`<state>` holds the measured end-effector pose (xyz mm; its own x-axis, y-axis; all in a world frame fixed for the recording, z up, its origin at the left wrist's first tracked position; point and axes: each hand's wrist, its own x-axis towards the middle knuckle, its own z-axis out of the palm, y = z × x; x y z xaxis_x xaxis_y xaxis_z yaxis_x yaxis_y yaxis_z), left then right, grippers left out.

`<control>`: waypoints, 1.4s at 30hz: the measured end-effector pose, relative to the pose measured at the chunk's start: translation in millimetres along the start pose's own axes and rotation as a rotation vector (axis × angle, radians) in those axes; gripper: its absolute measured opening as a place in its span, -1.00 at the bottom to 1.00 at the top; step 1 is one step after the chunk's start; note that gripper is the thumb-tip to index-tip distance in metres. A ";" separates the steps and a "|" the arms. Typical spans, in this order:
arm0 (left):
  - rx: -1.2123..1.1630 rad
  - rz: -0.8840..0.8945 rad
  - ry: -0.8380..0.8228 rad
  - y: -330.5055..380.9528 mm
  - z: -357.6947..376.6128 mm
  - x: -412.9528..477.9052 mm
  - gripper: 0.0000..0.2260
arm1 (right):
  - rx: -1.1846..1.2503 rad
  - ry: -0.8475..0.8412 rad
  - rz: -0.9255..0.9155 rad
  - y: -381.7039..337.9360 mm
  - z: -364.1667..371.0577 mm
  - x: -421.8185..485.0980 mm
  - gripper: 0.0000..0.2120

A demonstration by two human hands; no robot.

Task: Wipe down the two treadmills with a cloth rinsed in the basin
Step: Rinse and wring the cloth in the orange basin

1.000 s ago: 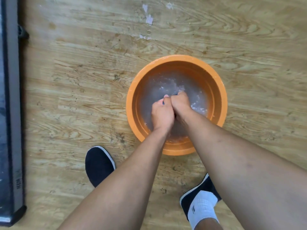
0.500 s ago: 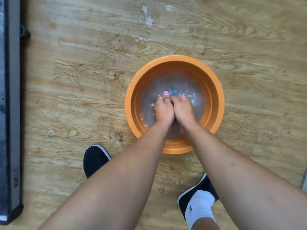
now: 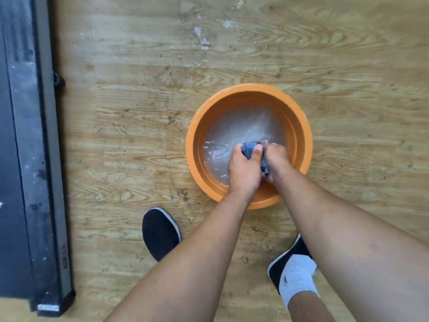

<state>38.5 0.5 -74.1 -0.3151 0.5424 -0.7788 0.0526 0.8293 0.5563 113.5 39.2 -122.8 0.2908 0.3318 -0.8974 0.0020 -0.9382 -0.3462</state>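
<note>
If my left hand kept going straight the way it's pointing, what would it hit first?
Your left hand grips the blue cloth, so that is first. Beyond it lies water, then probably the far inner wall of the orange basin, though depth is hard to judge.

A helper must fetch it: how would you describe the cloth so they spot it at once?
On the wooden floor, right of the dark treadmill, stands an orange basin of water. Over it the left hand and right hand grip the cloth between them. It is the only blue thing there, bunched up.
</note>
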 end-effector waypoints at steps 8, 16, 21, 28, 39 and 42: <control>0.552 0.554 -0.121 6.3 -37.2 -46.9 -0.67 | 0.282 -0.113 0.020 -11.4 -4.7 -64.3 -0.82; 0.617 0.571 0.048 20.4 -110.4 -54.5 -0.72 | 0.150 0.038 0.058 -48.2 0.8 -102.4 -0.63; 0.645 0.405 0.024 28.8 -123.9 -50.8 -0.77 | 0.105 0.003 -0.008 -63.6 13.6 -114.8 -0.59; -0.495 -0.165 0.021 91.8 -92.7 -41.2 -0.88 | 0.220 -0.066 0.039 -64.4 -6.0 -119.1 -0.61; -1.206 -0.603 -0.591 75.3 -99.8 -64.1 -0.16 | 0.898 -0.392 0.345 -44.9 -4.0 -156.7 -0.61; -1.098 -0.651 -0.570 71.0 -103.9 -69.7 -0.24 | 0.805 -0.364 0.249 -48.1 -11.1 -142.2 -0.56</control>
<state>-34.2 7.6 49.8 0.4424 0.3045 -0.8435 -0.7958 0.5669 -0.2127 82.7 36.1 24.5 -0.1263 0.2678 -0.9552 -0.7273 -0.6798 -0.0944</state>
